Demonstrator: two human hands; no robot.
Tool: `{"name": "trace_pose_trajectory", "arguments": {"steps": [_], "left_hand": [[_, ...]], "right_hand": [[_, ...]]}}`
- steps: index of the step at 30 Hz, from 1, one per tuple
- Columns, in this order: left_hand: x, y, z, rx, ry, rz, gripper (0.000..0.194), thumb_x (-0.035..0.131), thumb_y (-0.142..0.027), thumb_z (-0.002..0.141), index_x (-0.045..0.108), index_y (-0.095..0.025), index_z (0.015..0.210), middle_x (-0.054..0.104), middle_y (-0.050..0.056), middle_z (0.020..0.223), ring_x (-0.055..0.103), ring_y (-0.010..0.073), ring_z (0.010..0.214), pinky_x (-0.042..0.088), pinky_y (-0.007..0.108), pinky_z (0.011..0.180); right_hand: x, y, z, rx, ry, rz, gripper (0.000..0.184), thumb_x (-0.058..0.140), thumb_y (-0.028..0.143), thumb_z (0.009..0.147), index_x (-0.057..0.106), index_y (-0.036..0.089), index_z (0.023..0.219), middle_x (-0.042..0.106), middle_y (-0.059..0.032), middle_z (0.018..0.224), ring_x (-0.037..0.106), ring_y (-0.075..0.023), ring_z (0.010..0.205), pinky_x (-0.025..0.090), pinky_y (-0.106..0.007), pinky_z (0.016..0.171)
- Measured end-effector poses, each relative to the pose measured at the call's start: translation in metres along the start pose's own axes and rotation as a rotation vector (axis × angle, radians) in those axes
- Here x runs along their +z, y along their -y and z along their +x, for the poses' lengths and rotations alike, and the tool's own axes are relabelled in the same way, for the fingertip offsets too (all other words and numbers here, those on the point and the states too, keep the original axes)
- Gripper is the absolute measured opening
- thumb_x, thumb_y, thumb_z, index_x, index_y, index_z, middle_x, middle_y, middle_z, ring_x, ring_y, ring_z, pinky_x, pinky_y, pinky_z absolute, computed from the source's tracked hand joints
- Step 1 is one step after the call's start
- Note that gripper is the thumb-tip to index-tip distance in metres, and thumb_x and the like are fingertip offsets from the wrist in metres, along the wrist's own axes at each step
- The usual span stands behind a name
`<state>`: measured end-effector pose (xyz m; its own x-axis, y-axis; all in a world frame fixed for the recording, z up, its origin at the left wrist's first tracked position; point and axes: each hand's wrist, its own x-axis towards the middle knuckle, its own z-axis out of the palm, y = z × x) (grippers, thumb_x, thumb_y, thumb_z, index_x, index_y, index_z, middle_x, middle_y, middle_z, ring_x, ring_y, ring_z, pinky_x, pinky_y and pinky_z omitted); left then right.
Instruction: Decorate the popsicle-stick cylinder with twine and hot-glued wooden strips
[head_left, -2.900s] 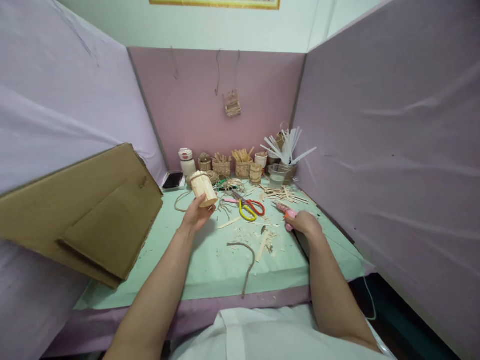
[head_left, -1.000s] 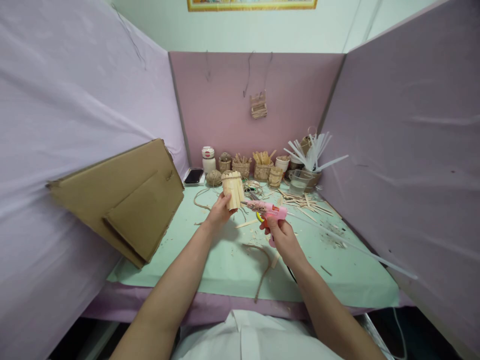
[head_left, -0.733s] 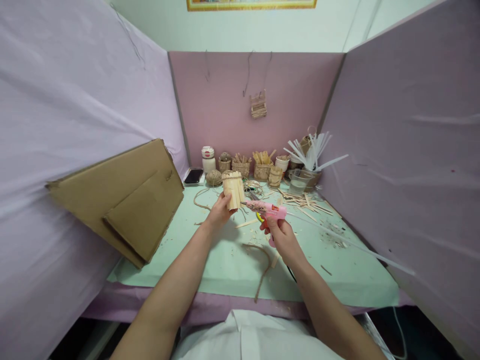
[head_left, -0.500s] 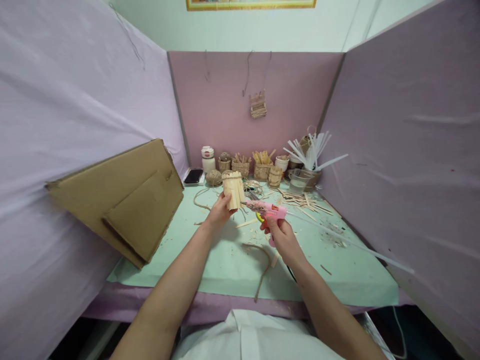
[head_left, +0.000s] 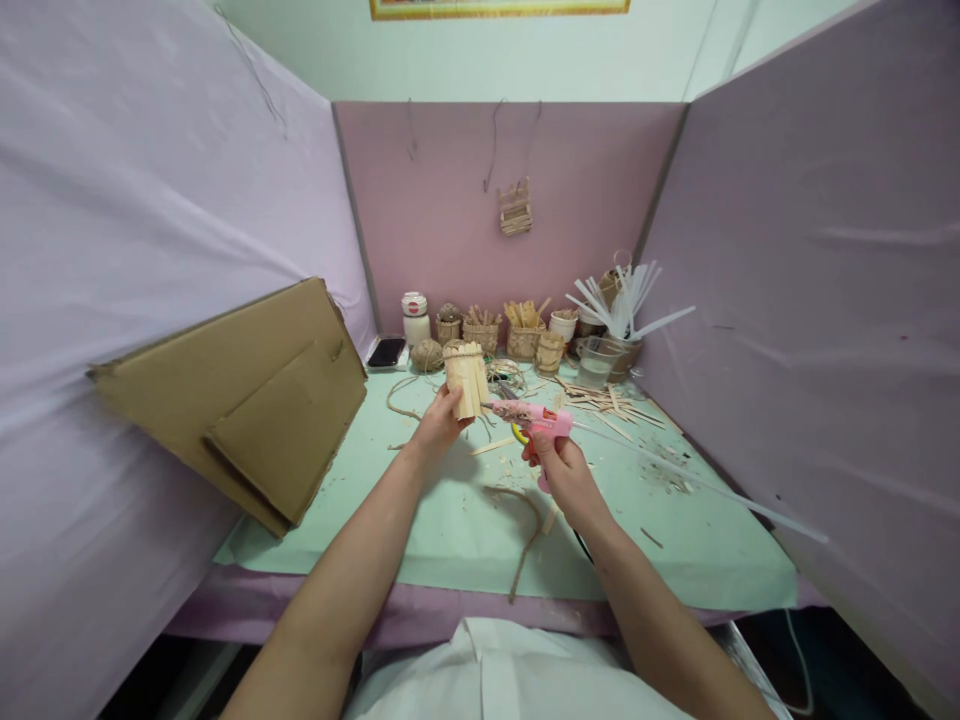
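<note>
My left hand [head_left: 441, 422] is closed around the lower left of a small cup made of upright wooden sticks [head_left: 466, 380], held above the table. A pink hot glue gun [head_left: 544, 420] is gripped in my right hand [head_left: 562, 465], its fingers wrapped round the handle. The gun's nozzle points left and is at the lower right side of the cup; whether it touches, I cannot tell. A long clear glue stick [head_left: 697, 480] runs out of the gun's back toward the right. Below the hands, a piece of brown twine [head_left: 531, 540] lies on the green tabletop [head_left: 450, 545].
Folded cardboard [head_left: 255, 400] leans at the left. Along the back stand a white jar [head_left: 416, 320], a twine ball [head_left: 427, 355], stick-filled baskets [head_left: 525, 340] and a bundle of glue sticks [head_left: 626, 300]. Loose wooden sticks [head_left: 611, 400] lie at right; a phone [head_left: 387, 352] rests back left.
</note>
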<state>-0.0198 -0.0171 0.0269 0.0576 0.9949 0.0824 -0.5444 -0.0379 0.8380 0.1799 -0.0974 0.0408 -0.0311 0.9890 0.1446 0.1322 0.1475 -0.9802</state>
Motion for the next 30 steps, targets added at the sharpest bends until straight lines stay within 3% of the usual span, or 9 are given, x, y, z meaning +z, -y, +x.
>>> {"name": "trace_pose_trajectory", "arguments": {"steps": [18,30], "left_hand": [[0.0004,-0.0001,-0.0008,-0.010,-0.002,0.007,0.041,0.076,-0.042,0.078,0.061,-0.026,0.112,0.067,0.004,0.113,0.061,0.0190,0.101,0.047,0.028,0.078],[0.0031,-0.0028,-0.0032,-0.008,0.002,0.034,0.053,0.080,-0.047,0.072,0.059,-0.025,0.115,0.065,0.005,0.114,0.061,0.0185,0.100,0.048,0.027,0.075]], "right_hand": [[-0.0014,0.0003,0.0004,0.009,-0.014,-0.001,0.075,0.048,0.091,0.070,0.067,0.020,0.088,0.064,-0.0059,0.074,0.052,-0.0177,0.061,0.038,-0.028,0.048],[-0.0034,0.0019,-0.0006,0.006,-0.029,-0.010,0.072,0.047,0.090,0.071,0.062,0.019,0.077,0.063,-0.0054,0.071,0.050,-0.0158,0.058,0.037,-0.027,0.047]]}}
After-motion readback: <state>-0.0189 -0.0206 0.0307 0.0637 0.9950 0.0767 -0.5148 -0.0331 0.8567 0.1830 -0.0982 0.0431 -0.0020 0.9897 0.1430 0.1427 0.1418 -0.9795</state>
